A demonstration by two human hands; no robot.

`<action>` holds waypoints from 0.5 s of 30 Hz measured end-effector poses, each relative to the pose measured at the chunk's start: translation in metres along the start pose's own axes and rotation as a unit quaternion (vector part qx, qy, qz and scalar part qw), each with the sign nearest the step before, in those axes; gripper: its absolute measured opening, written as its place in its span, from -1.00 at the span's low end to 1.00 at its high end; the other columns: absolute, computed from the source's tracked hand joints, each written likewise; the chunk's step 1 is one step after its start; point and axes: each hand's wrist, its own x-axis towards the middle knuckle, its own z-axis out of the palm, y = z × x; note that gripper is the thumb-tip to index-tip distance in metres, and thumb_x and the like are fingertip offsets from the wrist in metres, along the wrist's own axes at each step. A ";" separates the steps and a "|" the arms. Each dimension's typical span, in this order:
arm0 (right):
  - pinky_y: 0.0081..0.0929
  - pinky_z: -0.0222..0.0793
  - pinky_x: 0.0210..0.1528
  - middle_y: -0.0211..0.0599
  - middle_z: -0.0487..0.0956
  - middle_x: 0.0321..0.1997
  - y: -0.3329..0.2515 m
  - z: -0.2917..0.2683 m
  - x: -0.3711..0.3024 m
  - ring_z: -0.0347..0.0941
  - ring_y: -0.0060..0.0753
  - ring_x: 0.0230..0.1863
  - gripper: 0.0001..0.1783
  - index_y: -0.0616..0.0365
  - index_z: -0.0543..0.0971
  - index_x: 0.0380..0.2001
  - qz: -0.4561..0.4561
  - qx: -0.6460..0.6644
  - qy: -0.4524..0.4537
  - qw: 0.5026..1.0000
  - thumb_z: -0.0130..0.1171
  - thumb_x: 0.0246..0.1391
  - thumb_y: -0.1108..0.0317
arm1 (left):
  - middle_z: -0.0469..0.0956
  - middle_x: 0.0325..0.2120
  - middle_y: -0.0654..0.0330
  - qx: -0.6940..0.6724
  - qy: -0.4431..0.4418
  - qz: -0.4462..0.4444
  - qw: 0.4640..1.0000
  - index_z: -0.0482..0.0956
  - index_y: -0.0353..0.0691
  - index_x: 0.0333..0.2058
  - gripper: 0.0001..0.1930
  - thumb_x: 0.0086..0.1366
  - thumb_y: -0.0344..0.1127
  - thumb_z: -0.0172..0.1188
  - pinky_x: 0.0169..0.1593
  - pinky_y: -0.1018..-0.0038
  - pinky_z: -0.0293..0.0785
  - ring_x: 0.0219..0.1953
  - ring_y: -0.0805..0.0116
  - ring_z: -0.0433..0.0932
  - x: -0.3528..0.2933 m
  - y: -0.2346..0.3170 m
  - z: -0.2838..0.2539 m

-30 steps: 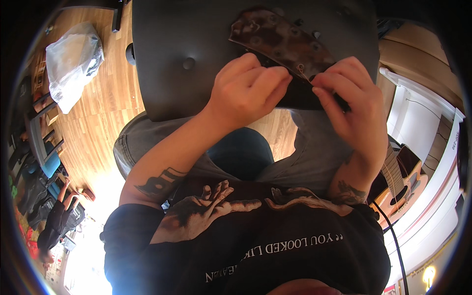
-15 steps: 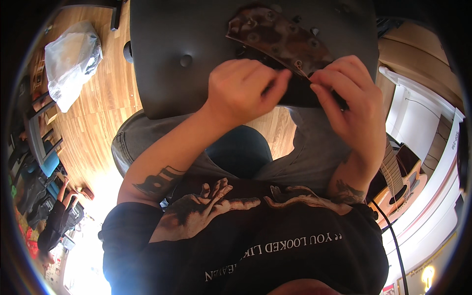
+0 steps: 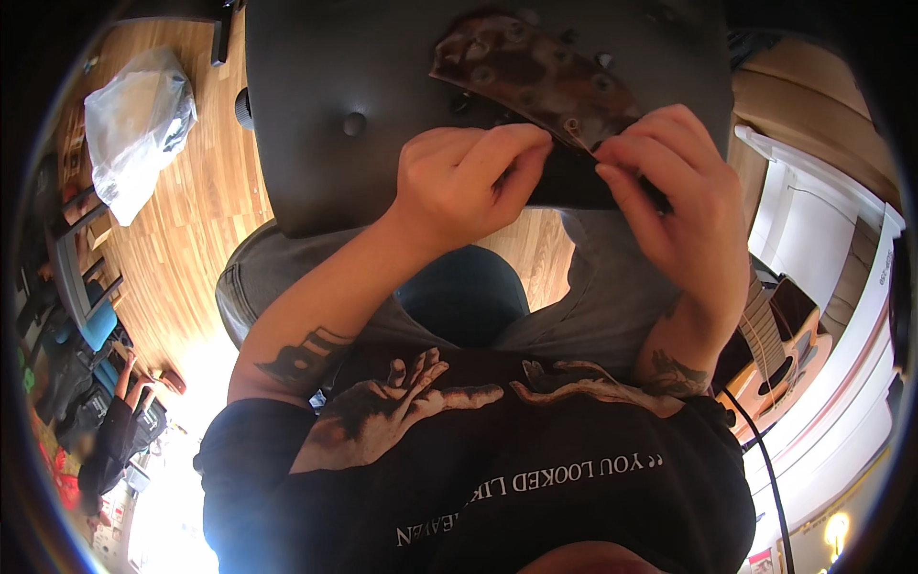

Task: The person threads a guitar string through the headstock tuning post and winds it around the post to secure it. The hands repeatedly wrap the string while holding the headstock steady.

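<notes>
The headstock [image 3: 535,75] lies at one o'clock on a black padded surface [image 3: 316,177] — probably for cushioning. The right hand [image 3: 684,182] pinches a thin strand [image 3: 584,143] at its five-o'clock edge, perhaps for tension; the left hand's [image 3: 469,182] fingers press together — contents unclear.

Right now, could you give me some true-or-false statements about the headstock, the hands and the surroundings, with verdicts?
1. The guitar headstock is over the black padded bench. True.
2. The right hand is spread wide open. False: its fingertips pinch a thin string.
3. A translucent plastic bag lies on the wooden floor. True.
4. The acoustic guitar is at the picture's left. False: it is at the right.
</notes>
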 end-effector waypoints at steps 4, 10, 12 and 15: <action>-0.21 0.57 -0.15 -0.27 0.68 -0.24 0.001 0.000 0.000 0.61 -0.10 -0.13 -0.84 0.17 0.74 -0.24 -0.002 0.004 0.004 1.000 0.47 0.06 0.50 | 0.59 -0.64 0.32 -0.008 -0.021 0.012 1.000 0.73 -0.15 -0.29 -0.79 0.12 -0.49 0.57 -0.55 0.51 0.45 -0.66 0.41 0.56 0.006 -0.002 0.001; -0.22 0.57 -0.16 -0.28 0.68 -0.26 0.001 0.001 0.000 0.60 -0.11 -0.14 -0.82 0.17 0.74 -0.24 -0.002 0.010 0.009 1.000 0.48 0.04 0.50 | 0.48 -0.70 0.36 0.035 -0.029 0.001 0.999 0.65 -0.06 -0.45 -0.82 0.13 -0.36 0.54 -0.59 0.42 0.40 -0.69 0.34 0.51 0.001 -0.002 0.002; -0.22 0.57 -0.16 -0.28 0.68 -0.26 0.001 0.001 0.000 0.60 -0.12 -0.14 -0.82 0.18 0.74 -0.24 -0.001 0.010 0.008 1.000 0.48 0.04 0.50 | 0.47 -0.70 0.36 0.059 -0.035 0.013 0.998 0.64 -0.06 -0.47 -0.79 0.11 -0.33 0.57 -0.60 0.41 0.38 -0.69 0.35 0.50 0.001 -0.005 0.003; -0.22 0.57 -0.16 -0.27 0.68 -0.26 0.001 0.000 0.000 0.60 -0.12 -0.15 -0.82 0.18 0.75 -0.24 0.000 0.007 0.002 1.000 0.48 0.04 0.50 | 0.52 -0.63 0.35 0.053 -0.077 -0.004 0.996 0.65 -0.07 -0.46 -0.77 0.07 -0.34 0.62 -0.59 0.44 0.42 -0.67 0.38 0.52 -0.003 -0.006 -0.004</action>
